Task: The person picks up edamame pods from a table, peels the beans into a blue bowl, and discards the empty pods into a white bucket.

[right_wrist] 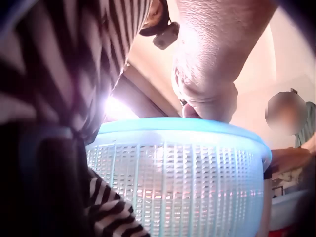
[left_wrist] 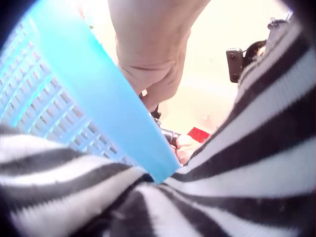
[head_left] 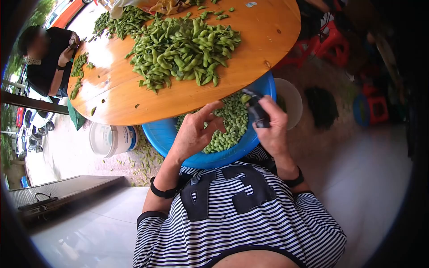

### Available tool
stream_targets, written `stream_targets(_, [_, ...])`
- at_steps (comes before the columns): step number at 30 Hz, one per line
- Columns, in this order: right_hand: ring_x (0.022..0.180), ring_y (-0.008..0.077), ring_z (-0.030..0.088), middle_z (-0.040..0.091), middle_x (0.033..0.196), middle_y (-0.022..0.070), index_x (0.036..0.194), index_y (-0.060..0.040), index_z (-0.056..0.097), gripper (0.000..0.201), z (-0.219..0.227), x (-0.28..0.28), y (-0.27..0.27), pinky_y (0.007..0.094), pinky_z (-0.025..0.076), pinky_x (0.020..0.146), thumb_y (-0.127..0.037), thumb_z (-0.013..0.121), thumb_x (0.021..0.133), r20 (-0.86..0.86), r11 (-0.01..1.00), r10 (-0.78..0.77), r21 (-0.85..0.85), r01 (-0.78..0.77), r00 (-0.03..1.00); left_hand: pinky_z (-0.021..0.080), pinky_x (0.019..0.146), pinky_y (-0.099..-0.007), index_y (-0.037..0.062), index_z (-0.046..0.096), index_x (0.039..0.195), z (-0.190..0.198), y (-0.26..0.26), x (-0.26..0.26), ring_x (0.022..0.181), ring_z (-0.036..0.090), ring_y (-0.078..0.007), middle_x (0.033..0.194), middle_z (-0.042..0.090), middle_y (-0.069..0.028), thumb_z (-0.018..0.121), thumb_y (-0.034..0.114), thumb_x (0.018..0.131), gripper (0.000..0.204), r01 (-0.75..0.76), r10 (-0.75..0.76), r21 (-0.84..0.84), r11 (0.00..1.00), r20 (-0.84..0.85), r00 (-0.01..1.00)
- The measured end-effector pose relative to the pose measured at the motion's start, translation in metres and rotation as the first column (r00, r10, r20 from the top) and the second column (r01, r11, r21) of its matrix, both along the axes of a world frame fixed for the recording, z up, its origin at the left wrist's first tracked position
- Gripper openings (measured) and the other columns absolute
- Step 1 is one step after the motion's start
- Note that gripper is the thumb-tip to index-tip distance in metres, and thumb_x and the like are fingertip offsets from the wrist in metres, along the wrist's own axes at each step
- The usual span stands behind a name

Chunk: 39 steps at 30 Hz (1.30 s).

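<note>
My right hand (head_left: 273, 129) grips a small black tool (head_left: 259, 114) over the right side of a blue plastic basket (head_left: 157, 136). A green pod (head_left: 245, 98) shows at the tool's tip. My left hand (head_left: 195, 133) hovers over the basket's left half, its fingers loosely bent and nothing visible in them. Shelled green beans (head_left: 232, 120) fill much of the basket. The slotted basket wall (right_wrist: 182, 182) shows in the right wrist view, below the right hand (right_wrist: 210, 101). A big heap of green pods (head_left: 183, 51) lies on the wooden table.
The round table's edge (head_left: 147, 118) overhangs the basket's far side. White buckets stand left (head_left: 105, 140) and right (head_left: 290, 100) of it. Pods litter the floor (head_left: 149, 158). Another person (head_left: 49, 58) sits at the table's left, and red stools (head_left: 334, 44) stand at right.
</note>
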State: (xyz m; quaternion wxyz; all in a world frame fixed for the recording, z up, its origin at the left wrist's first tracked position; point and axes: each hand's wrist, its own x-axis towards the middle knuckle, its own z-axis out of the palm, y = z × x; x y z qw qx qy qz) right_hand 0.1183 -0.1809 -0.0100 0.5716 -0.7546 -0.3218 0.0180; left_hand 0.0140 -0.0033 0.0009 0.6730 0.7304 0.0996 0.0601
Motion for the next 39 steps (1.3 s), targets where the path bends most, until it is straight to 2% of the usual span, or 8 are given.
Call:
stream_targets(1, [0.070, 0.0239, 0.052, 0.050, 0.082, 0.0124, 0.097, 0.0035, 0.059, 0.022, 0.001, 0.008, -0.011, 0.0301, 0.042, 0.066, 0.008, 0.055, 0.076, -0.001, 0.996, -0.086, 0.001, 0.086, 0.996, 0.048, 0.070, -0.0256, -0.0014, 0.060, 0.110, 0.005, 0.005, -0.002, 0.070, 0.063, -0.0130, 0.071, 0.066, -0.0062, 0.054, 0.003, 0.090, 0.022, 0.081, -0.067, 0.332, 0.940, -0.053, 0.996])
stream_targets(5, [0.086, 0.0350, 0.060, 0.060, 0.092, 0.0158, 0.108, 0.0038, 0.057, 0.036, 0.007, 0.051, -0.059, 0.0345, 0.047, 0.078, 0.009, 0.053, 0.073, 0.416, 0.806, -0.371, -0.300, 0.510, 0.830, 0.049, 0.073, -0.0269, 0.0024, 0.066, 0.104, 0.018, 0.020, 0.010, 0.071, 0.066, -0.0142, 0.071, 0.067, -0.0082, 0.058, 0.002, 0.087, 0.019, -0.219, 0.197, 0.480, 0.850, 0.097, 0.976])
stream_targets(9, [0.106, 0.0384, 0.058, 0.060, 0.113, 0.0256, 0.117, 0.0063, 0.054, 0.045, -0.007, 0.071, -0.094, 0.0383, 0.046, 0.088, 0.007, 0.054, 0.071, 0.399, 0.672, -0.448, -0.440, 0.596, 0.800, 0.051, 0.065, -0.0339, 0.0068, 0.066, 0.105, 0.011, 0.051, 0.048, 0.078, 0.062, -0.0240, 0.084, 0.058, -0.0085, 0.058, 0.000, 0.081, 0.026, -0.375, 0.034, 0.871, 0.319, 0.384, 0.923])
stream_targets(13, [0.099, 0.0381, 0.062, 0.064, 0.102, 0.0263, 0.114, 0.0055, 0.057, 0.037, -0.007, 0.066, -0.090, 0.0375, 0.047, 0.086, 0.005, 0.054, 0.077, 0.298, 0.723, -0.510, -0.359, 0.590, 0.807, 0.050, 0.063, -0.0366, 0.0089, 0.067, 0.101, 0.009, 0.060, 0.062, 0.080, 0.058, -0.0246, 0.083, 0.051, -0.0068, 0.057, -0.001, 0.078, 0.027, -0.336, -0.023, 0.912, 0.237, 0.351, 0.936])
stream_targets(19, [0.069, 0.0120, 0.057, 0.064, 0.077, 0.0107, 0.103, 0.0022, 0.060, 0.022, 0.024, 0.036, -0.033, 0.0263, 0.046, 0.063, 0.005, 0.053, 0.083, -0.222, 0.990, -0.040, -0.141, 0.009, 0.974, 0.045, 0.051, -0.0290, 0.0072, 0.064, 0.095, 0.004, 0.065, 0.056, 0.059, 0.057, -0.0148, 0.090, 0.062, -0.0046, 0.068, 0.003, 0.081, 0.015, -0.492, 0.120, 0.691, 0.529, 0.513, 0.850])
stream_targets(22, [0.068, 0.0091, 0.055, 0.062, 0.076, 0.0088, 0.115, -0.0004, 0.060, 0.034, 0.023, 0.023, -0.001, 0.0238, 0.044, 0.061, 0.005, 0.052, 0.083, -0.136, 0.981, 0.162, -0.090, -0.175, 0.977, 0.037, 0.045, -0.0190, 0.0016, 0.056, 0.092, 0.018, 0.061, 0.050, 0.054, 0.046, -0.0026, 0.071, 0.059, -0.0015, 0.065, 0.008, 0.089, 0.012, -0.378, 0.374, -0.022, 0.926, 0.196, 0.906])
stream_targets(30, [0.062, 0.0015, 0.042, 0.049, 0.072, -0.0051, 0.113, 0.0030, 0.059, 0.044, 0.028, 0.004, 0.026, 0.0187, 0.035, 0.053, 0.005, 0.051, 0.070, -0.572, 0.940, 0.339, 0.173, -0.294, 0.747, 0.039, 0.047, -0.0195, 0.0010, 0.056, 0.098, 0.011, 0.013, 0.022, 0.056, 0.049, -0.0042, 0.076, 0.060, 0.0002, 0.058, -0.002, 0.091, 0.008, -0.049, 0.090, -0.374, 0.926, 0.094, 0.991])
stream_targets(39, [0.051, 0.0039, 0.032, 0.041, 0.063, -0.0020, 0.100, 0.0062, 0.059, 0.036, 0.023, -0.001, 0.015, 0.0194, 0.028, 0.044, 0.009, 0.034, 0.074, -0.693, 0.870, 0.491, 0.417, -0.262, 0.529, 0.041, 0.046, -0.0189, -0.0016, 0.057, 0.098, 0.006, -0.002, 0.016, 0.053, 0.053, -0.0051, 0.064, 0.058, -0.0002, 0.058, -0.001, 0.090, 0.008, -0.145, 0.164, -0.274, 0.951, 0.048, 0.985])
